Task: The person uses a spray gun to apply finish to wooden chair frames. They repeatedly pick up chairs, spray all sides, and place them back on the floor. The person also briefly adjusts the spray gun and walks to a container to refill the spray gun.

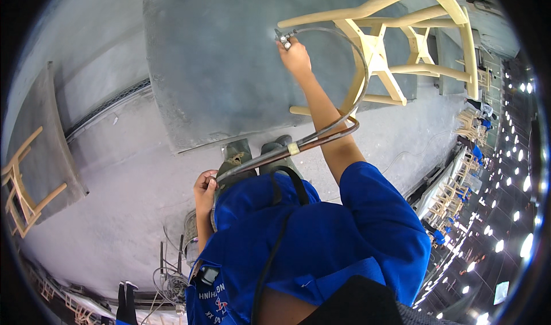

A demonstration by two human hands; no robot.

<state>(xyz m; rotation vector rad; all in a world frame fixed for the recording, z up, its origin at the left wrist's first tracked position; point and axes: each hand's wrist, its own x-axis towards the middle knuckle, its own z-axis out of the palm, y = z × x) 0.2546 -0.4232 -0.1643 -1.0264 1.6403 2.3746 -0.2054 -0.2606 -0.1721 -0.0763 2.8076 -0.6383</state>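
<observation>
My spray gun (283, 38) small, metal, aimed at pale wooden chair frame (402, 43) on grey platform, dark hose (321, 134) looping back

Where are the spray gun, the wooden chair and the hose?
spray gun (283, 38), head view, on its metal body.
wooden chair (376, 52), head view, on a crossed brace.
hose (270, 154), head view, on the bundled middle stretch.

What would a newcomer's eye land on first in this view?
Most striking is the pale bare-wood chair frame standing on the grey platform at upper right. The right hand holds a small metal spray gun pointed near one of its legs. A dark looping hose runs back from the gun to the left hand, which grips it against the blue work shirt.
</observation>
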